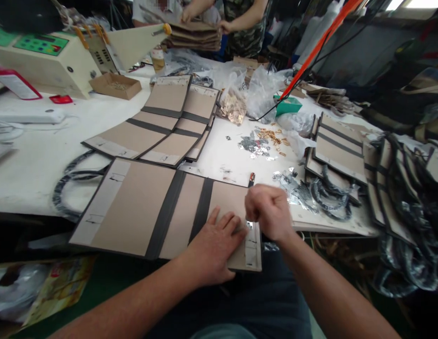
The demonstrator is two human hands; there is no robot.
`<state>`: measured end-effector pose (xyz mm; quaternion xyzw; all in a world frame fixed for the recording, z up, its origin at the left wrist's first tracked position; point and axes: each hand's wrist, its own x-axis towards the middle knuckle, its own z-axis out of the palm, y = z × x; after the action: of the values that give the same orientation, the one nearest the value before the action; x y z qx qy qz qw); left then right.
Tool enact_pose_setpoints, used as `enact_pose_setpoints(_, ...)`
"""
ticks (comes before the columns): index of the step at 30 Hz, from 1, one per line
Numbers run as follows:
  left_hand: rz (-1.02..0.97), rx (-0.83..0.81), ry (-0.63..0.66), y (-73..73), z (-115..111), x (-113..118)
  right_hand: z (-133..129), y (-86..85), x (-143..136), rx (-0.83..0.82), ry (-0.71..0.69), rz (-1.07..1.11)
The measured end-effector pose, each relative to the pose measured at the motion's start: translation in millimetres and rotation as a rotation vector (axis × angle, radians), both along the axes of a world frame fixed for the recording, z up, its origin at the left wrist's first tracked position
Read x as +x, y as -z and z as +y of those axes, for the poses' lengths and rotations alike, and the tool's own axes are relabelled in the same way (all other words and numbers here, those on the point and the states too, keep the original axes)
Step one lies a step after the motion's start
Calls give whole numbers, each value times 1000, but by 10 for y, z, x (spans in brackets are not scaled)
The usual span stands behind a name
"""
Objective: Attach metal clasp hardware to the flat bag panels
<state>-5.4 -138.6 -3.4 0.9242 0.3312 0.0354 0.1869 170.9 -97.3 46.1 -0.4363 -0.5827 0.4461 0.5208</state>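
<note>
A flat board panel (144, 202), brown with two dark bands across it, lies at the table's front edge, partly overhanging it. My left hand (215, 247) rests flat on its right section, fingers spread. My right hand (268, 207) is a closed fist above the panel's right edge; what it grips, if anything, is hidden. A small orange-and-black piece (252, 179) shows just beyond the fist, and I cannot tell whether the hand holds it. Below the fist, a shiny metal bit (249, 225) sits at the panel's pale end strip. A plastic-wrapped dark handle (60, 188) loops out at the left.
More banded panels (162, 117) are stacked behind. Thin metal plates (254, 147), gold-coloured fittings (273, 136) and a bag of fittings (235, 106) lie mid-table. Panels with wrapped handles (341, 146) pile at right. A machine (63, 56) stands left; a co-worker's hands (224, 27) hold panels behind.
</note>
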Motion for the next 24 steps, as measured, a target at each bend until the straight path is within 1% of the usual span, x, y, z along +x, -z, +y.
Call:
enact_pose_setpoints(2,-1,-4,10,-2,1,-1,16,42,28,-40,26,-18)
enact_pose_setpoints(3,0,-3,14,-1,0,-3,21,47,41,-30,37,2)
enact_pose_setpoints(6,10,12,14,6,-3,-3,8,20,71,88,55,162)
enact_pose_setpoints(8,16,21,9,7,-6,-1,-19,29,80,114,75,219)
enact_pose_setpoints(12,20,9,18,-8,-12,6,-73,159,98,3,115,136)
enact_pose_setpoints(15,32,22,12,-25,-23,11,-74,227,108,56,133,138)
enact_pose_setpoints(17,47,42,-4,-35,-43,17,-67,217,113,45,150,124)
enact_pose_setpoints(19,59,55,-14,-31,-76,21,-103,153,144,-18,157,33)
enact_pose_setpoints(21,52,66,-26,2,-115,17,-238,58,230,-74,148,-83)
enact_pose_setpoints(23,36,81,-27,63,-143,1,-501,7,361,-135,124,-171)
enact_pose_setpoints(24,27,92,-27,95,-150,-12,-672,28,430,-199,99,-193)
